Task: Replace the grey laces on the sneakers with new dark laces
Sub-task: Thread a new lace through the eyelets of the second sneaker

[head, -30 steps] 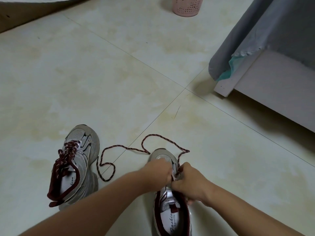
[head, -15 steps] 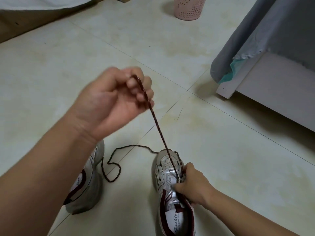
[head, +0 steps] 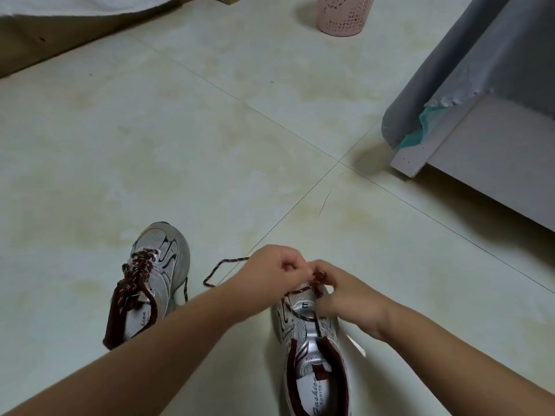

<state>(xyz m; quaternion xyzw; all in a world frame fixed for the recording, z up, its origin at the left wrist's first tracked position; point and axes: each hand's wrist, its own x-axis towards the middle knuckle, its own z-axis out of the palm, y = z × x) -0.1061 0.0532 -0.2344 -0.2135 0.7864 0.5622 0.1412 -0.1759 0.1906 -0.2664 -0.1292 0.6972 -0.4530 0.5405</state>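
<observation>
Dark lace [head: 303, 291] is being threaded through the right sneaker [head: 312, 334] (floor's near edge); left hand [head: 270, 273], raised taut half a second ago, is pinching it again beside right hand [head: 342, 295], also pinching: next eyelet.

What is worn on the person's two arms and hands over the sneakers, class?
Nothing shows: the left hand and right hand are bare, without gloves, rings, watch or bands, and both forearms are uncovered to the frame edge, with no sleeves in view.
</observation>
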